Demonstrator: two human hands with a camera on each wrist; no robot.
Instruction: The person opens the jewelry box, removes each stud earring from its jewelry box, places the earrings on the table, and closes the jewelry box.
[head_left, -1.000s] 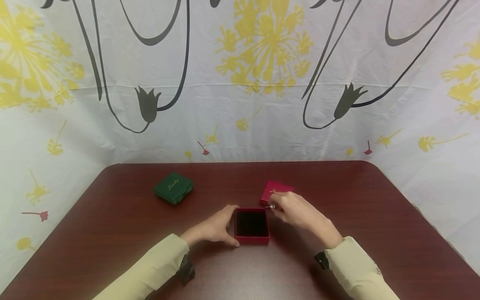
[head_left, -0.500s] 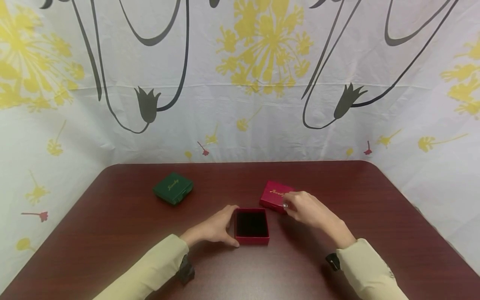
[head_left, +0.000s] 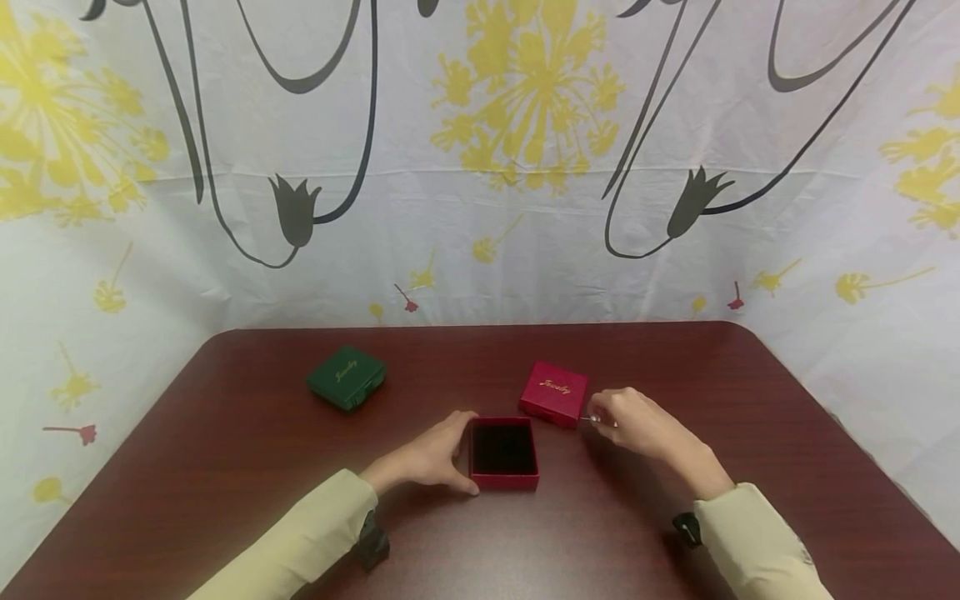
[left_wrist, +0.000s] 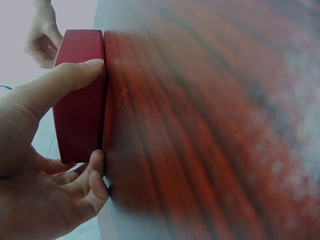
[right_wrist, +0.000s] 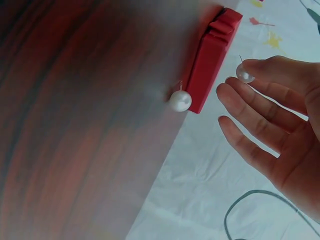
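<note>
In the head view my left hand (head_left: 431, 450) holds a red jewelry box (head_left: 504, 481), thumb along the near side and fingers around the far corner. The box has no lid on and shows a black lining. In the left wrist view the thumb lies across the box's red side (left_wrist: 80, 120). My right hand (head_left: 637, 421) pinches a pearl earring (right_wrist: 244, 74) between thumb and fingertip, its thin pin sticking out. A second pearl earring (right_wrist: 180, 101) rests on the table near the red box lid (head_left: 553, 393) printed "Jewelry", close to my right hand.
A green jewelry box (head_left: 347, 377), closed, sits at the back left of the dark wooden table (head_left: 450, 550). Behind the table hangs a white cloth (head_left: 465, 208) with printed flowers.
My right hand has moved to the right, from in front of the red lid to beside its right edge, with a pearl earring in it. The left hand and box have stayed put.
</note>
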